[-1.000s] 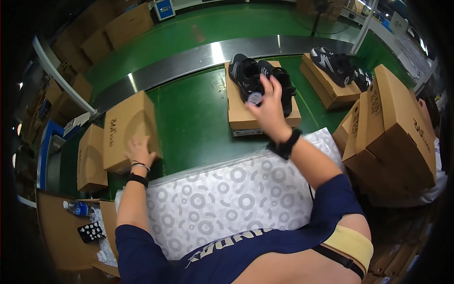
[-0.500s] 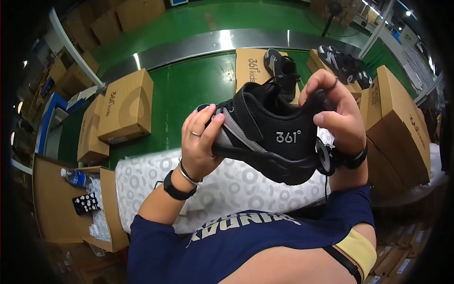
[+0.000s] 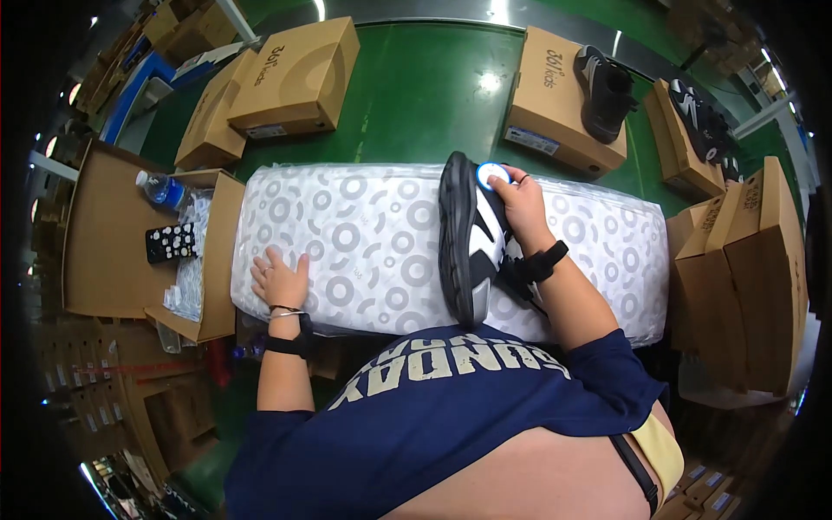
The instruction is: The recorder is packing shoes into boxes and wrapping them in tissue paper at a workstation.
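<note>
Left hand (image 3: 282, 282) now off black shoe (image 3: 469, 247), splayed on patterned sheet (image 3: 373, 243) at 9 o'clock; right hand (image 3: 523, 208) alone grips shoe's 12 o'clock end, thumb on round tag (image 3: 486, 172). Shoe over mid-sheet; handling looks one-handed.

Looks like a shoe workstation in a factory or warehouse: has brown shoe boxes (image 3: 295, 78) along a green work surface (image 3: 416, 95) edged by a metal rail (image 3: 464, 12), dark sneakers (image 3: 604, 100) on two, patterned white sheeting (image 3: 373, 234) nearest, and more cartons (image 3: 179, 36) beyond.
</note>
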The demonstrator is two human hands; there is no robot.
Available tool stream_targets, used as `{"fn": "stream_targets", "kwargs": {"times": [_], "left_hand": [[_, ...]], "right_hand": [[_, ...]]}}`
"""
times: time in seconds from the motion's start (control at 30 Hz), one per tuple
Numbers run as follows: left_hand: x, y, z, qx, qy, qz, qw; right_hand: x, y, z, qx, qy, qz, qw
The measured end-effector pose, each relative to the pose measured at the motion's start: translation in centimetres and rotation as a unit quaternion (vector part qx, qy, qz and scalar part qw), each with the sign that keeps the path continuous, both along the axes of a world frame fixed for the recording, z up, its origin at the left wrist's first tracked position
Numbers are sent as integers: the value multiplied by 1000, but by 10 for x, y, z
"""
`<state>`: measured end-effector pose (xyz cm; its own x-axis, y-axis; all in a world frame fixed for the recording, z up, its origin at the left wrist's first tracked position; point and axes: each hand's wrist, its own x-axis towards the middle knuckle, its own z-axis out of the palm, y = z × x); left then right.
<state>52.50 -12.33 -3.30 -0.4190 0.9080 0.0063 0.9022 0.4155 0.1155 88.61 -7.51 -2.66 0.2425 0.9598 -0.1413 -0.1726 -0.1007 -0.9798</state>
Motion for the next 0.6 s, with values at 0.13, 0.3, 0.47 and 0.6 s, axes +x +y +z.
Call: {"fn": "stream_targets", "kwargs": {"times": [0.13, 0.3, 0.47, 0.6], "left_hand": [[-8, -9, -11, -76, 48, 7, 996], [59, -9, 49, 43, -434, -292, 851], [133, -32, 103, 134, -456, -453, 754], [141, -12, 110, 411, -302, -529, 678]], "right_hand": [[1, 0, -3, -17, -23, -13, 1000], [-43, -41, 76, 159, -66, 37, 984], [-42, -62, 127, 402, -276, -68, 870], [-23, -73, 141, 223, -188, 119, 949]]}}
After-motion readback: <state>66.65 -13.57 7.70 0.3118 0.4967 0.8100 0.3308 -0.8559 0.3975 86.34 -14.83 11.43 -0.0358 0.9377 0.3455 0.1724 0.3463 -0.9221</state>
